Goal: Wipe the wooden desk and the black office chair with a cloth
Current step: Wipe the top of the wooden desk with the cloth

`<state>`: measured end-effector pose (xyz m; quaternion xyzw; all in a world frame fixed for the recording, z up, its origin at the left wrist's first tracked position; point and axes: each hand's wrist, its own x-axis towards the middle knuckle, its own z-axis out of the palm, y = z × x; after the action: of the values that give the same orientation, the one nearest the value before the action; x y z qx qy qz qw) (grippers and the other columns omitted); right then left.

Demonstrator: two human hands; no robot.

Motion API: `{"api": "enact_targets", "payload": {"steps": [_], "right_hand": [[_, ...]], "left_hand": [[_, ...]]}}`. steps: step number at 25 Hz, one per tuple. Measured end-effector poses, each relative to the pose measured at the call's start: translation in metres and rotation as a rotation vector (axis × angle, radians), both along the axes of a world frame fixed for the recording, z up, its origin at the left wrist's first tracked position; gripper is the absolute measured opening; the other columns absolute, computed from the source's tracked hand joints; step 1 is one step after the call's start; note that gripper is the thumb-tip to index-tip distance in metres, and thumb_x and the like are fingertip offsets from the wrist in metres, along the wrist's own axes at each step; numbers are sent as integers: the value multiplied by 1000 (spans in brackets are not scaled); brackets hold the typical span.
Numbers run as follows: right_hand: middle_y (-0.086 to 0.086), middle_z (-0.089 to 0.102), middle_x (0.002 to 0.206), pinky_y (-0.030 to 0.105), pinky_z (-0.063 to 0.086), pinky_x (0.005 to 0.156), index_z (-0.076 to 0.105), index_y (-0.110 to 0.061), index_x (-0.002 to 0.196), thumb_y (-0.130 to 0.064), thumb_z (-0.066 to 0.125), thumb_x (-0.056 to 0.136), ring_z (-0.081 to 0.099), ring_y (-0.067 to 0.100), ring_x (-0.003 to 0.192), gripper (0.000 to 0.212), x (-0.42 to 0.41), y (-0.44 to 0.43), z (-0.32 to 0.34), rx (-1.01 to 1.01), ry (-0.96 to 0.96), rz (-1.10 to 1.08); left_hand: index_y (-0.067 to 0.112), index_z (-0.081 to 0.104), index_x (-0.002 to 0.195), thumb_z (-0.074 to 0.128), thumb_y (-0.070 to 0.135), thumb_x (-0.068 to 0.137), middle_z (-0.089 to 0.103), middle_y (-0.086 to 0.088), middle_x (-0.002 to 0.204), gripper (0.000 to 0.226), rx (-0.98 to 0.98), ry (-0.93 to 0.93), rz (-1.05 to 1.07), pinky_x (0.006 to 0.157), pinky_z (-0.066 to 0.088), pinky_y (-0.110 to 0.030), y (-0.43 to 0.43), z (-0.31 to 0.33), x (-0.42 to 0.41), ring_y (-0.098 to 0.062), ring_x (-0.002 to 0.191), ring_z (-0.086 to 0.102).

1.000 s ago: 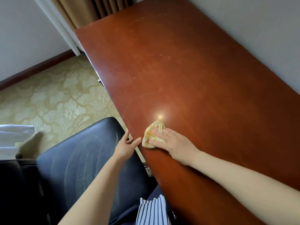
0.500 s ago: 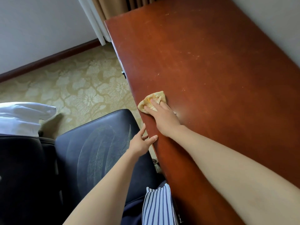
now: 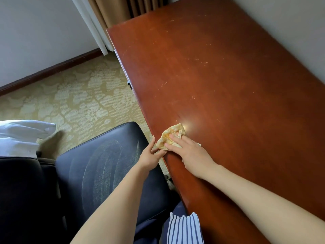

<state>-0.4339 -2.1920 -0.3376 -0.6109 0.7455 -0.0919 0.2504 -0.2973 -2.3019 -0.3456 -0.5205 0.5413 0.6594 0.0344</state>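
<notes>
one cloth (image 3: 169, 134), long axis slanting away rightward at one desk's (image 3: 219, 76) edge, under flat-fingered right hand (image 3: 191, 152); left hand (image 3: 149, 155) loose-fingered beside it.

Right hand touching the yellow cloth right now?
Touching. The head view shows the right hand lying flat on the yellow cloth, its straight fingers overlapping the cloth and pressing it onto the wooden desk near the front edge.

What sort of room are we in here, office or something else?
Probably a hotel room, not an office: floral patterned carpet, white bedding at the left edge, and a wooden desk against the wall with a curtain beyond it.
</notes>
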Motion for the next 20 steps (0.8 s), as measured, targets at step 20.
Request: {"api": "enact_targets", "payload": {"steps": [20], "right_hand": [[-3,23,155,45,31,110,34,-32,145,5,42,91,17,24,141,66,-139,72,-3,33,112,-870]], "left_hand": [[31,26,148,60,24,93,56,-4,132,66,-73,-19,56,110,33,-33,14,10,-8,-14,123,51]]}}
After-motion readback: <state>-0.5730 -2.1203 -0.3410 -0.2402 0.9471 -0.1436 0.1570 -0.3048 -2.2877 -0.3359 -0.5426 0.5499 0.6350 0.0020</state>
